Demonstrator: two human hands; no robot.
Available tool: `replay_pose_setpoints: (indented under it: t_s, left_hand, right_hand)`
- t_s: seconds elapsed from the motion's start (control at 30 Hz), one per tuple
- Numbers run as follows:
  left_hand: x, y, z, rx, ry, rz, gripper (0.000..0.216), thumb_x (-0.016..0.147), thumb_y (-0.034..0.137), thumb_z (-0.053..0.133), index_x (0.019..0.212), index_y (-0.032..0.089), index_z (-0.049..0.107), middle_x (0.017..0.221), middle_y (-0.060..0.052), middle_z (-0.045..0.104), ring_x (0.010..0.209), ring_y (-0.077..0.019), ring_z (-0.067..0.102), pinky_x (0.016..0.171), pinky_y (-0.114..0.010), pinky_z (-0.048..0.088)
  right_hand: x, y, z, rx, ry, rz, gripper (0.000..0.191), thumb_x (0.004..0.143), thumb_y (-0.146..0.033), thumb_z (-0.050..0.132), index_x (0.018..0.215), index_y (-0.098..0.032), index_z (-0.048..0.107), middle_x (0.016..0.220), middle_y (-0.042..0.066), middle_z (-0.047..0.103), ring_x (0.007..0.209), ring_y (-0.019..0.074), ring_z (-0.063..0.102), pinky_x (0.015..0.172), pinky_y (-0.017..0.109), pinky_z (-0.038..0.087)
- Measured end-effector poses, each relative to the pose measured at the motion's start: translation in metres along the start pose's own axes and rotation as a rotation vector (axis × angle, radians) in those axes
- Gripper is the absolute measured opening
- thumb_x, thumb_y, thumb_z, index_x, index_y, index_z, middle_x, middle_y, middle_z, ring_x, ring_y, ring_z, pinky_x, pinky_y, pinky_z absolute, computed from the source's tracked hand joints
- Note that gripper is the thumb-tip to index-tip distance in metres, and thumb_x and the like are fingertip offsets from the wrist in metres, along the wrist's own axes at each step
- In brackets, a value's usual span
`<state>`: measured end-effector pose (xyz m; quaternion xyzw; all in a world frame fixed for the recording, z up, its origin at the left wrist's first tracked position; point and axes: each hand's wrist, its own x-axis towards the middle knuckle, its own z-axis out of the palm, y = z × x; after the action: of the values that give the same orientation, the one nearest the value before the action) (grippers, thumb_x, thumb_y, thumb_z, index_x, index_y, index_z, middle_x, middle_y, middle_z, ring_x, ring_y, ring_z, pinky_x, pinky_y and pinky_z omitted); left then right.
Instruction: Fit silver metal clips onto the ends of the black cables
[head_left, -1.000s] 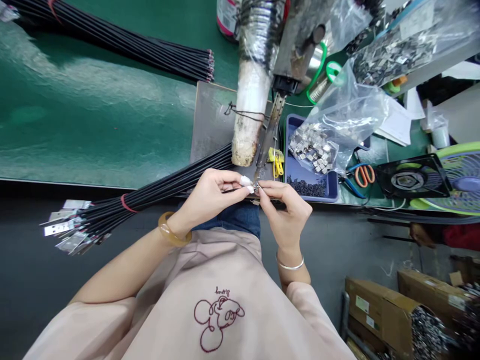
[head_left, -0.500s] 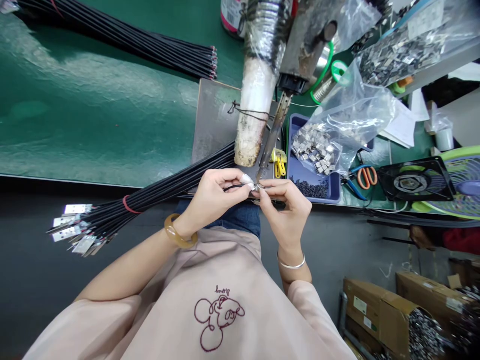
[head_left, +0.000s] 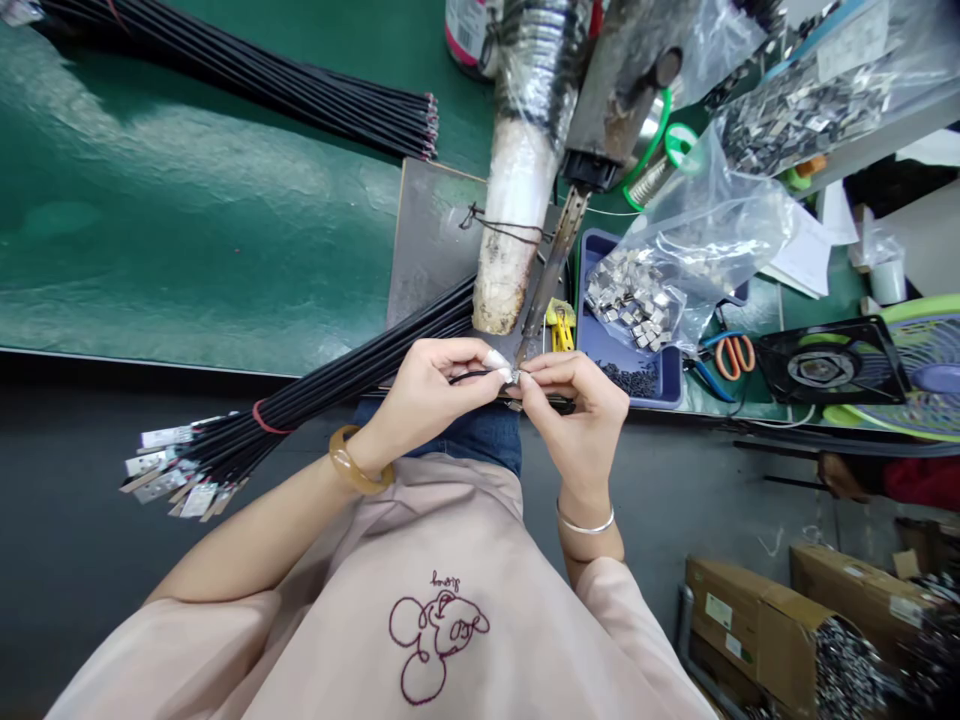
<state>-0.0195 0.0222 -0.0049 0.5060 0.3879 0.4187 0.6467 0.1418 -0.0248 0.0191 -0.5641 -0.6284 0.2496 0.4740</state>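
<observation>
My left hand pinches the end of a black cable, with white tape around a fingertip. Facing it, my right hand is closed on a small metal connector piece at that cable end; its exact shape is mostly hidden by the fingertips. Just beyond my fingers hangs the soldering iron, its tip close above the connector. A bundle of black cables, tied with a red band, runs under the nozzle and hangs over the table edge, metal plugs at its loose end.
A wrapped, stained duct nozzle stands before my hands. On the right lie a blue tray with metal shells and small black parts, pliers, scissors and a fan. Another cable bundle lies at the back left.
The hanging plug end of the cable bundle has swung slightly right. My right fingers have closed in around the connector; my left hand stays nearly still.
</observation>
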Motion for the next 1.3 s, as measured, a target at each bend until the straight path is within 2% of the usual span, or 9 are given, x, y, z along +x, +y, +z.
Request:
replay_pose_setpoints:
  t_s: [0.2, 0.43, 0.73, 1.07, 1.3]
  left_hand:
    - [0.0009, 0.0018, 0.0014, -0.014, -0.012, -0.028, 0.007, 0.073, 0.02, 0.075, 0.071, 0.014, 0.073, 0.07, -0.002, 0.071, 0.067, -0.0127, 0.065, 0.067, -0.022, 0.055]
    - [0.0015, 0.0023, -0.0003, -0.005, -0.039, -0.04, 0.006, 0.072, 0.019, 0.075, 0.071, 0.013, 0.072, 0.071, -0.001, 0.07, 0.067, -0.0118, 0.064, 0.067, -0.021, 0.054]
    - [0.0018, 0.0072, 0.0019, -0.033, 0.019, -0.049, 0.008, 0.07, 0.021, 0.076, 0.07, 0.015, 0.072, 0.069, -0.001, 0.071, 0.065, -0.0119, 0.062, 0.066, -0.022, 0.055]
    - [0.001, 0.0074, 0.0017, 0.002, -0.051, -0.041, 0.01, 0.075, 0.021, 0.072, 0.069, 0.014, 0.071, 0.066, -0.001, 0.07, 0.061, -0.0107, 0.062, 0.061, -0.02, 0.052]
    - [0.0004, 0.0059, 0.0023, 0.019, -0.064, -0.02, 0.007, 0.077, 0.018, 0.071, 0.071, 0.014, 0.073, 0.071, -0.001, 0.074, 0.065, -0.0117, 0.066, 0.065, -0.02, 0.055]
  right_hand:
    - [-0.0011, -0.0006, -0.0021, 0.037, -0.032, 0.086, 0.009, 0.089, -0.016, 0.069, 0.082, -0.022, 0.067, 0.091, -0.001, 0.073, 0.075, 0.0103, 0.074, 0.068, 0.022, 0.066]
    - [0.0011, 0.0002, -0.0032, 0.036, -0.067, 0.118, 0.01, 0.089, -0.018, 0.068, 0.08, -0.021, 0.066, 0.089, -0.001, 0.073, 0.073, 0.0093, 0.074, 0.069, 0.021, 0.066]
    - [0.0045, -0.0019, -0.0034, -0.04, -0.065, 0.02, 0.009, 0.09, -0.018, 0.067, 0.082, -0.022, 0.067, 0.089, 0.0, 0.073, 0.074, 0.0107, 0.072, 0.066, 0.023, 0.066]
    - [0.0012, -0.0027, -0.0075, -0.121, -0.082, -0.072, 0.01, 0.088, -0.013, 0.068, 0.082, -0.022, 0.067, 0.089, 0.0, 0.074, 0.078, 0.0112, 0.072, 0.066, 0.022, 0.064]
    - [-0.0032, -0.0007, -0.0052, -0.171, -0.044, -0.093, 0.01, 0.089, -0.014, 0.066, 0.084, -0.022, 0.066, 0.09, 0.0, 0.074, 0.077, 0.0117, 0.072, 0.065, 0.023, 0.064]
